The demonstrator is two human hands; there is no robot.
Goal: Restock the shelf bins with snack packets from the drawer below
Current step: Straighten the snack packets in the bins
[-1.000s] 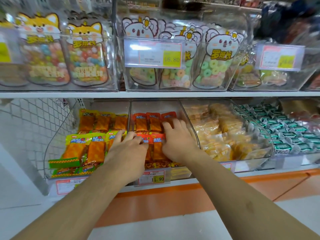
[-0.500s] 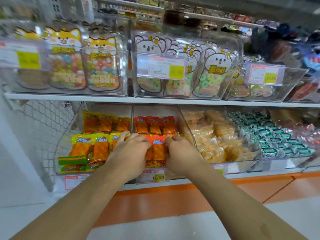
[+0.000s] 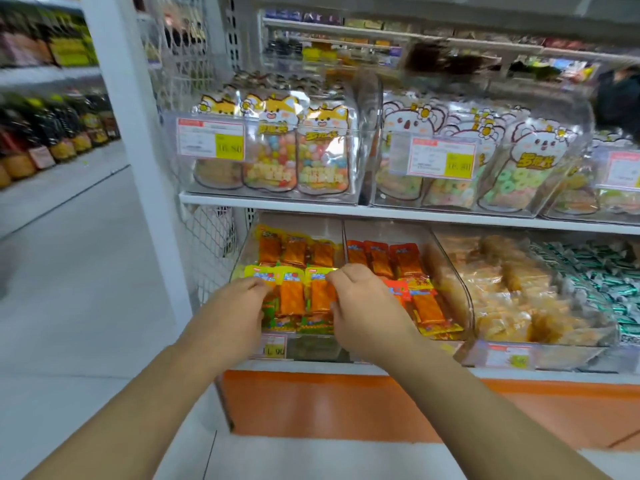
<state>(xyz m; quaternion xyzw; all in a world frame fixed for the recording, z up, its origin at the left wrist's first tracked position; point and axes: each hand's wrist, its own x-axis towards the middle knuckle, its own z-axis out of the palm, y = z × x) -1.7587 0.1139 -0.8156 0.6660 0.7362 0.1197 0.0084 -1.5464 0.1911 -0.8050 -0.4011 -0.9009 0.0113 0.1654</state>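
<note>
Nearest, both forearms reach up toward the lower shelf. The left hand (image 3: 239, 308) and the right hand (image 3: 362, 306) sit with fingers curled down at either side of the front row of yellow-green snack packets (image 3: 292, 299) in the leftmost clear bin (image 3: 311, 346); each grip seems to pinch or press the row's outer packets, probably to square them into a neat upright line, though the fingertips are hidden. Just right of that, the neighbouring bin holds red packets (image 3: 401, 261), some lying loose at the front. Behind, a second yellow row (image 3: 294, 251) stands against the back. Above, the upper shelf (image 3: 415, 213) carries clear tubs of candy bags. The drawer below is not clearly visible.
</note>
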